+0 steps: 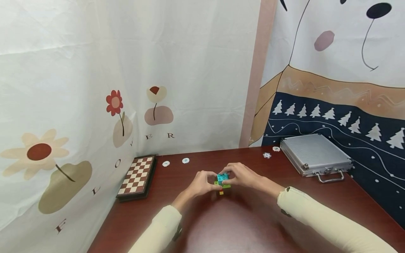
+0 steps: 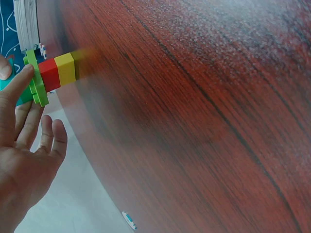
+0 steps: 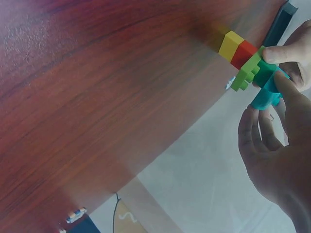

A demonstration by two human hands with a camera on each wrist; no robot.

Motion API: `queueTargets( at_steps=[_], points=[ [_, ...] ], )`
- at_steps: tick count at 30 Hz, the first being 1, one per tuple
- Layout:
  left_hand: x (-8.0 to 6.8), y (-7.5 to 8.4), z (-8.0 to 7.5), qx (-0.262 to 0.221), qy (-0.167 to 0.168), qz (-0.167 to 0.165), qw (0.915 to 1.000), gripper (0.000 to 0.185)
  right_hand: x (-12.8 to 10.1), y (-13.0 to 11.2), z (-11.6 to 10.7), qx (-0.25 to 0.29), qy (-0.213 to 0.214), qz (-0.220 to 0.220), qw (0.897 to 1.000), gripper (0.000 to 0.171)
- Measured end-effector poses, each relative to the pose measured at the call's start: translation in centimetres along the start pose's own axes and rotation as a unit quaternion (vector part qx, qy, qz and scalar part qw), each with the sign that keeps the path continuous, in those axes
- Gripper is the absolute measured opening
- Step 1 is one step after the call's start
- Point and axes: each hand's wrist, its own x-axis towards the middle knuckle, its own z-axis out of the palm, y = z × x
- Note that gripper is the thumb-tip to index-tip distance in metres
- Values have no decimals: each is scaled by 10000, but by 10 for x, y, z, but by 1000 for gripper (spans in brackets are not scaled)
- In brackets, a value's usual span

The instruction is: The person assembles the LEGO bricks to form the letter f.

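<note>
A small stack of toy building blocks stands on the dark red table between the two hands. Its base is a yellow block, with a red block above it. Over these comes a wider lime green block, then a teal block. A light blue block is uppermost. My left hand grips the stack near the lime green and teal blocks, thumb and fingers on opposite sides. My right hand pinches the light blue block between thumb and fingers.
A brown and white chessboard lies at the left edge of the table. A silver case with a handle sits at the back right. Several poker chips, among them a white chip and a dark-rimmed chip, lie along the back, before hanging cloths.
</note>
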Motion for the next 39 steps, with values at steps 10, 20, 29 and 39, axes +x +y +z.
queueTargets(
  at_steps=[10, 20, 29, 39],
  points=[
    [1, 1, -2, 133, -15, -14, 9999, 42, -2, 0, 3, 0, 124, -6, 9999, 32],
    [-1, 1, 0, 164, -31, 21, 9999, 43, -10, 4, 15, -73, 481, -27, 9988, 33],
    [-2, 2, 2, 182, -9, 40, 9998, 43, -15, 5, 17, 59, 555, -161, 9983, 36],
    [-3, 1, 5, 83, 55, -19, 9999, 42, -22, 7, 16, 508, 321, -313, 9977, 43]
  ],
)
